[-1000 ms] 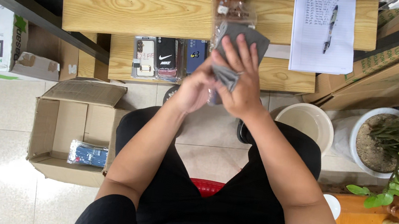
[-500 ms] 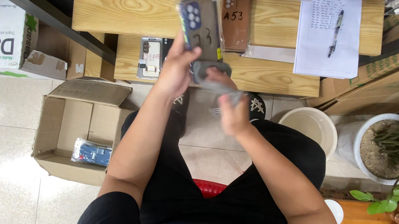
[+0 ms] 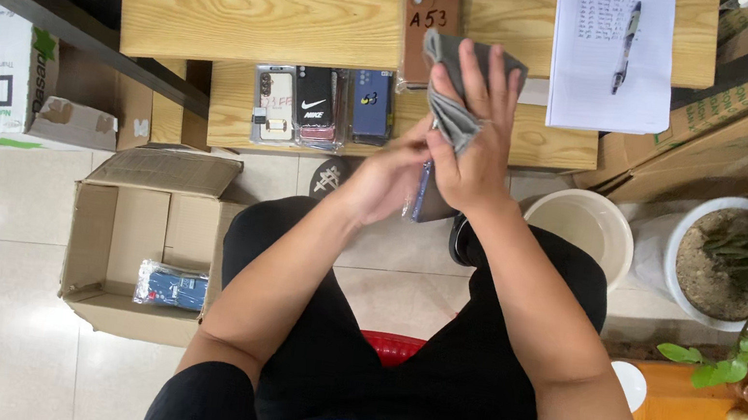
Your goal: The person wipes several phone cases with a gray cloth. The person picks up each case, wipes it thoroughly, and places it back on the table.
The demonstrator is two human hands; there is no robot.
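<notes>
**A:** So what's going on with the hands here?

**B:** Right hand [image 3: 471, 146] is pressing a grey cloth [image 3: 454, 90] flat against a phone [image 3: 426, 198], fingers spread out and pointing away from the body. The cloth bunches up under the palm and sticks out past the fingertips.

**A:** And the left?

**B:** Left hand [image 3: 388, 178] is gripping the phone from the side, fingers wrapped round its edge. You only see the phone edge-on, a thin dark bluish strip between the two hands, so I can't tell which face is up.

**A:** Where's all this happening?

**B:** Held up in the air over the person's lap, just in front of the lower wooden shelf [image 3: 232, 107]. Not resting on anything.

**A:** What's on the shelf?

**B:** Three packaged phone cases [image 3: 320, 105] in a row, just left of the hands. Above that, on the upper plank [image 3: 227, 4], a brown case [image 3: 431, 13] right behind the cloth, and a sheet of paper [image 3: 609, 68] with a pen [image 3: 627, 31] lying on it.

**A:** Anything on the floor?

**B:** Open cardboard box [image 3: 98, 230] to the left with a blue packet [image 3: 173, 287] inside. On the right a white bucket [image 3: 582, 225], and next to it a potted plant [image 3: 728, 260].
</notes>
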